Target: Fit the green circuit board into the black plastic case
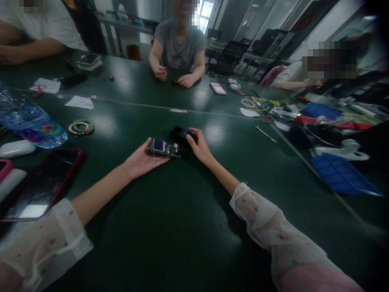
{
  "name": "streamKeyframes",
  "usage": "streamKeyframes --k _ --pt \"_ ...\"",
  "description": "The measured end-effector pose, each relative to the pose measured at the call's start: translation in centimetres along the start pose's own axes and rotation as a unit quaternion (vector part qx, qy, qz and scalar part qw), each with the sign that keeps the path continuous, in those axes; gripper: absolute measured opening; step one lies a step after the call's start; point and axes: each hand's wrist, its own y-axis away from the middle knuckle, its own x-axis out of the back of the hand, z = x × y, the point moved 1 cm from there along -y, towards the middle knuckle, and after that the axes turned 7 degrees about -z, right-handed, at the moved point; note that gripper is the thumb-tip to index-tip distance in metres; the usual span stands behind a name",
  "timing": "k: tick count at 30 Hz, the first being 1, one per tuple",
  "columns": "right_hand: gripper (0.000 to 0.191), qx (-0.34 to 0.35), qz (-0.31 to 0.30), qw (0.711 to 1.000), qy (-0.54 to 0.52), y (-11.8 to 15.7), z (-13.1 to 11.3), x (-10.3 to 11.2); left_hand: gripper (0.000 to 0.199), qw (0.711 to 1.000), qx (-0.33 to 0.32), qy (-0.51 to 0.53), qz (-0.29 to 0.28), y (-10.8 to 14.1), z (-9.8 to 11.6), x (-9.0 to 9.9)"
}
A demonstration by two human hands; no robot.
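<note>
Over a dark green counter (176, 227), the person's left hand (141, 161) cradles a circuit board (167, 151) from below, seemingly so its screen (158, 144) faces up uncovered, while the right hand (199, 147) grips a black case (180, 134) just beside it, probably to steady it.

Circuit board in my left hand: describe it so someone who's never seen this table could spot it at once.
Over the dark green table, find the left hand. It holds the circuit board, right beside the black rectangular object in the right hand. Unlike that neighbour, the board shows exposed green circuitry next to a small dark screen.
</note>
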Motion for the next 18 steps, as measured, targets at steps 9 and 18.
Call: streamKeyframes --k 9,18 --pt "0.054 0.000 -0.011 1.000 0.007 0.05 -0.22 0.14 0.072 1.000 -0.009 -0.002 -0.004 -0.10 -0.03 0.26" --pt "0.056 0.037 0.013 0.995 0.087 0.24 -0.72 -0.03 0.068 1.000 -0.006 0.005 -0.001 -0.12 -0.05 -0.17"
